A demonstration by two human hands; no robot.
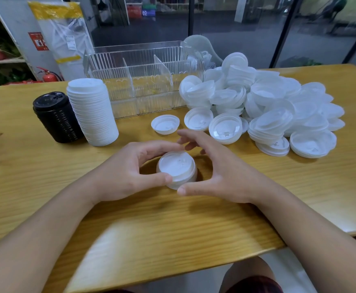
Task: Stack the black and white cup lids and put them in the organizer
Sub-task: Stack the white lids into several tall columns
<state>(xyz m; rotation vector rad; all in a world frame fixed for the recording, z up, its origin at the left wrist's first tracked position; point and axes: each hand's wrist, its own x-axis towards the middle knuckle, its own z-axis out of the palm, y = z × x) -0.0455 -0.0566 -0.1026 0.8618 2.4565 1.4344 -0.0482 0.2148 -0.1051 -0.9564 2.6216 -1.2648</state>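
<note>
- Here, a short white lid stack (177, 169) is held by the left hand (126, 174): its grip is curled around it, probably for alignment.
- The right hand (219, 176) is kept open just beside it; nothing is held.

dim even light, blurred foreground, bowed edges

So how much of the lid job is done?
Done: a black stack and a tall white stack stand on the table. In hand: the left hand grips a small white stack, the right hand beside it. Left: the loose pile, and the organizer looks empty.
</note>
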